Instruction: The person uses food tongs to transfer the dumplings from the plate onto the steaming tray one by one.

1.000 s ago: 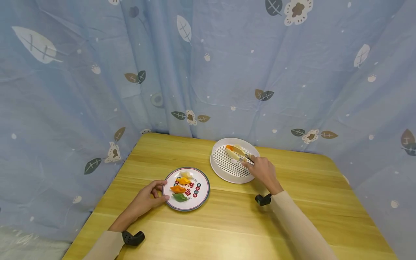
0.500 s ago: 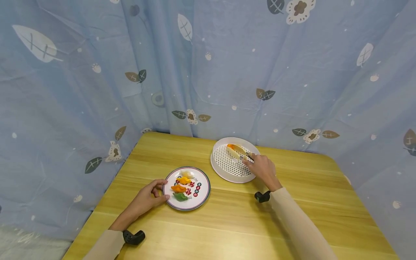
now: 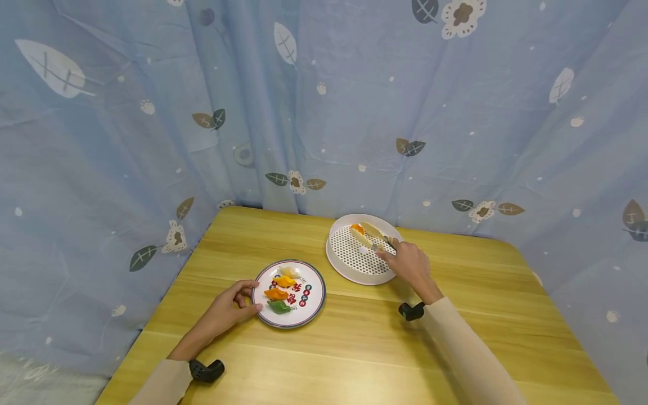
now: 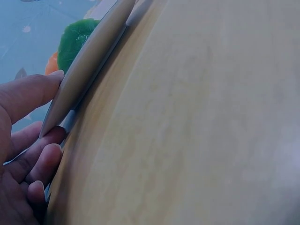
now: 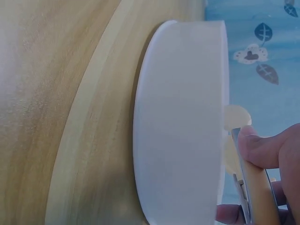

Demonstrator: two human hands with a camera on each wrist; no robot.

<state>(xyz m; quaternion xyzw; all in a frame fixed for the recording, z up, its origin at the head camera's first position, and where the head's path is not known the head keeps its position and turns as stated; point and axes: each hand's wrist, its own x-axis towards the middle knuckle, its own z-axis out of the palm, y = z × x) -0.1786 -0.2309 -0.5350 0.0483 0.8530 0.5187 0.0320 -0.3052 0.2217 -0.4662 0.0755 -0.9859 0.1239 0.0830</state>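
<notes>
Fingers pinching tongs; left fingers gripping plate rim, wrist-view detail.

A pair of tongs is gripped by the right hand over a round white perforated tray; a pale dumpling is clamped between its tips, beside an orange one. The rim of a patterned plate bearing orange and green dumplings is held by the left hand.

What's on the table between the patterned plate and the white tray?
Nothing: in the head view only bare wooden table separates the plate from the tray.
</notes>
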